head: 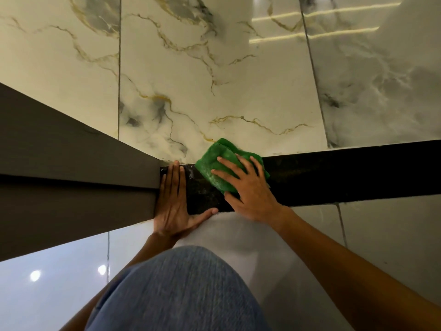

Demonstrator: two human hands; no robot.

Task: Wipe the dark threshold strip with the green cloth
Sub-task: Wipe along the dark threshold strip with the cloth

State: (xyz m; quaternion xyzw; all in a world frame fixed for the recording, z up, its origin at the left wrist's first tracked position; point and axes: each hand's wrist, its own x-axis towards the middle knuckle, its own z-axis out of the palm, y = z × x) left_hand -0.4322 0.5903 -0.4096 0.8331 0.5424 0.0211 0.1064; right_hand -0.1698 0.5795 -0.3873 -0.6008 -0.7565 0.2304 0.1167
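Now your hands are down on the dark strip

Your right hand (248,187) lies flat with fingers spread on the green cloth (219,163). The cloth sits bunched on the dark threshold strip (346,173), and its far edge pokes onto the marble floor (214,80). Your left hand (173,201) is flat too, fingers together, at the left end of the strip, next to the brown door frame (71,175). Your knee in blue jeans (176,290) is near you.

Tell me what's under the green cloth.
The cloth lies on the dark strip, its far corner over the marble tile. The right hand presses it flat; the strip beneath is hidden.
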